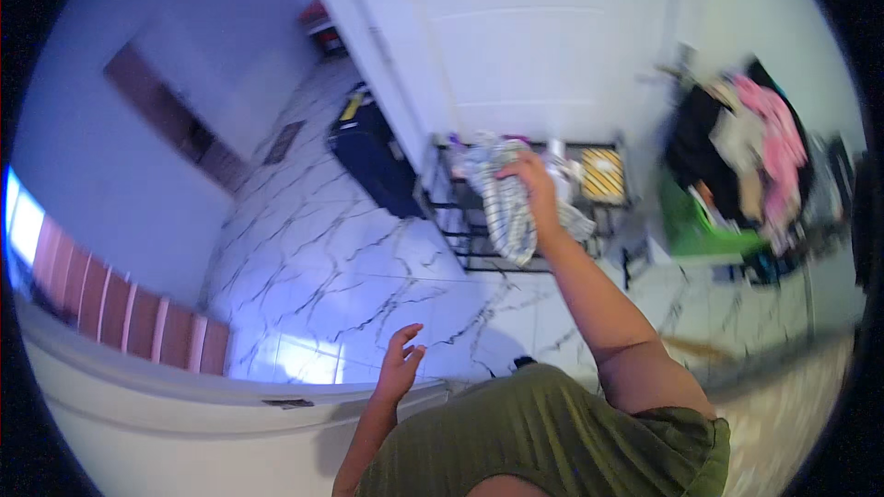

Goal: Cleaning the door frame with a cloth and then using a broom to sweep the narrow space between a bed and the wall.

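My right hand point(535, 183) reaches forward and grips a bunched striped cloth point(510, 210), pale with dark lines, whose lower end hangs down. The cloth is over a black metal rack point(476, 262) that stands against the white wall. On the rack's top, to the right of the hand, lies a yellow-and-black striped box point(603, 174). Other small items beside the cloth are blurred and partly hidden by it. Low on the left, my left hand point(402, 366) hangs over the floor with its fingers apart and nothing in it.
A dark suitcase point(376, 155) stands left of the rack, by a white door frame point(373, 34). At right, a green bin point(697, 228) is heaped with clothes, among them a pink garment point(777, 138). The floor point(331, 255) is marble-patterned tile. A white door point(173, 421) edges the lower left.
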The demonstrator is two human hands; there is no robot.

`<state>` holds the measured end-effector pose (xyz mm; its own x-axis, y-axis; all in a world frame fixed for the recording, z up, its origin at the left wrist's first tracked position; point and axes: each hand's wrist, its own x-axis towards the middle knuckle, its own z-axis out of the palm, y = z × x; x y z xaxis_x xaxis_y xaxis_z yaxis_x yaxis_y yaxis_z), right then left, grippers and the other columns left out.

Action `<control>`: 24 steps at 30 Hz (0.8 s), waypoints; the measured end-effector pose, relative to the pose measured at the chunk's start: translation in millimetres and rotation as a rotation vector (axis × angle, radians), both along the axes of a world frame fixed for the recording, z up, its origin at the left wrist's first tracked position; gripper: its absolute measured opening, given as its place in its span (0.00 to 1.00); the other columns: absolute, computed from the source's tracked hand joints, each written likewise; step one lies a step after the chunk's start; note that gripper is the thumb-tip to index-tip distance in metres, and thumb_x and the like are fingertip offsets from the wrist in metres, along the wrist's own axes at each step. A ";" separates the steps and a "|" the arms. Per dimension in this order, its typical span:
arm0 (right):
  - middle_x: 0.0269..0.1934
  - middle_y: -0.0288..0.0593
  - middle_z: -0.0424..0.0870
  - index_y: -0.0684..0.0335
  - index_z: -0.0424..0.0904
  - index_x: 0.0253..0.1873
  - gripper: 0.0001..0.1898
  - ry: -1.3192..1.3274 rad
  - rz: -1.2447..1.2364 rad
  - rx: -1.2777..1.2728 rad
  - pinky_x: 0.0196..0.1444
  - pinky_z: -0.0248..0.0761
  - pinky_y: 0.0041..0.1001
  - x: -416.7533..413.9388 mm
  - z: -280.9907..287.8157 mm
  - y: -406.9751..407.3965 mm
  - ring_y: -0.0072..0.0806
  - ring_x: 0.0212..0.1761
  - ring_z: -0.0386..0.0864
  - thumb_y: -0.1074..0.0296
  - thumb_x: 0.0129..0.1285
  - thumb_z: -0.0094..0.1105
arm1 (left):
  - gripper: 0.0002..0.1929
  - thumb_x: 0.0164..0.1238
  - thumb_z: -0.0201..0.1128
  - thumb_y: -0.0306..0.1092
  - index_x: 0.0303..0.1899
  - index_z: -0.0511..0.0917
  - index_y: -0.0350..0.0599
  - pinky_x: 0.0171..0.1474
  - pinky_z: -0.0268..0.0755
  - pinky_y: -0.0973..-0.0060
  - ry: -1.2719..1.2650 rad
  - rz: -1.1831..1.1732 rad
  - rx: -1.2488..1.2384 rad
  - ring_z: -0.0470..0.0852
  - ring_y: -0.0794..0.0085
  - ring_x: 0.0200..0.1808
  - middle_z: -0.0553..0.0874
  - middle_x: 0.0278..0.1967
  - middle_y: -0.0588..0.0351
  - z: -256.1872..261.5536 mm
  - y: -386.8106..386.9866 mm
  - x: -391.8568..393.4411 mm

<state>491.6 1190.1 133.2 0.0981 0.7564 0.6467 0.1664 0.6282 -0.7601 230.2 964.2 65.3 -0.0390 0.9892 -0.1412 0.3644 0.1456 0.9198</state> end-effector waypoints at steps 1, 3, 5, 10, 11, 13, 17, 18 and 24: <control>0.47 0.50 0.73 0.61 0.79 0.38 0.15 -0.050 -0.010 -0.063 0.57 0.61 0.27 5.3 -19.2 34.1 0.40 0.53 0.71 0.81 0.42 0.58 | 0.20 0.61 0.55 0.25 0.56 0.68 0.48 0.56 0.64 0.69 0.007 0.069 0.018 0.67 0.68 0.58 0.70 0.56 0.56 3.3 5.5 -0.2; 0.62 0.59 0.61 0.60 0.69 0.57 0.28 -0.668 -0.243 -0.122 0.64 0.55 0.39 13.7 -62.1 75.9 0.51 0.64 0.59 0.78 0.46 0.56 | 0.19 0.61 0.56 0.26 0.55 0.69 0.49 0.56 0.64 0.68 0.102 0.095 0.046 0.68 0.66 0.58 0.70 0.55 0.56 9.8 15.0 3.3; 0.63 0.67 0.53 0.61 0.56 0.65 0.35 -0.875 -0.052 -0.499 0.66 0.51 0.42 5.2 -122.3 86.2 0.59 0.66 0.52 0.77 0.48 0.52 | 0.19 0.60 0.57 0.28 0.54 0.69 0.47 0.56 0.64 0.66 0.148 0.202 0.089 0.68 0.64 0.58 0.71 0.54 0.53 6.8 6.5 -2.0; 0.58 0.61 0.65 0.65 0.60 0.62 0.31 -1.376 0.638 -0.542 0.62 0.59 0.39 -72.7 -259.5 -2.5 0.49 0.62 0.62 0.65 0.53 0.59 | 0.20 0.62 0.57 0.36 0.56 0.69 0.45 0.59 0.61 0.64 0.349 0.093 0.055 0.69 0.57 0.56 0.74 0.52 0.48 -21.9 -59.1 0.8; 0.61 0.59 0.61 0.62 0.60 0.64 0.34 -1.452 0.948 -0.486 0.64 0.56 0.40 -81.3 -316.4 -31.5 0.49 0.65 0.58 0.56 0.54 0.58 | 0.20 0.62 0.57 0.36 0.56 0.69 0.45 0.59 0.61 0.64 0.354 0.191 0.064 0.69 0.57 0.56 0.74 0.52 0.48 -28.7 -71.7 -0.7; 0.62 0.55 0.63 0.56 0.64 0.63 0.31 -1.623 1.408 -0.328 0.65 0.55 0.38 -133.9 -290.1 -95.0 0.47 0.66 0.57 0.48 0.56 0.56 | 0.21 0.63 0.56 0.39 0.56 0.68 0.44 0.60 0.60 0.64 0.298 0.054 -0.106 0.70 0.55 0.55 0.73 0.52 0.45 -44.0 -114.5 -5.3; 0.59 0.53 0.68 0.57 0.67 0.61 0.28 -1.509 1.958 0.040 0.63 0.58 0.36 -203.7 -247.3 -189.8 0.46 0.64 0.61 0.51 0.58 0.55 | 0.23 0.67 0.52 0.45 0.58 0.66 0.44 0.60 0.60 0.60 0.293 0.343 -0.065 0.69 0.52 0.56 0.73 0.53 0.43 -46.9 -215.9 2.1; 0.59 0.52 0.68 0.57 0.66 0.61 0.28 -1.520 2.083 -0.008 0.62 0.59 0.36 -225.3 -252.2 -208.9 0.45 0.64 0.61 0.51 0.58 0.55 | 0.23 0.66 0.53 0.42 0.59 0.66 0.44 0.59 0.61 0.61 0.292 0.469 -0.121 0.70 0.53 0.56 0.73 0.52 0.44 -32.8 -243.9 8.3; 0.59 0.50 0.69 0.58 0.66 0.62 0.25 -1.718 2.239 0.717 0.61 0.59 0.36 -319.8 -172.3 -395.1 0.43 0.62 0.64 0.53 0.62 0.52 | 0.24 0.66 0.54 0.43 0.60 0.65 0.43 0.60 0.59 0.61 0.284 1.261 -0.172 0.68 0.53 0.57 0.71 0.56 0.43 -29.3 -436.5 81.6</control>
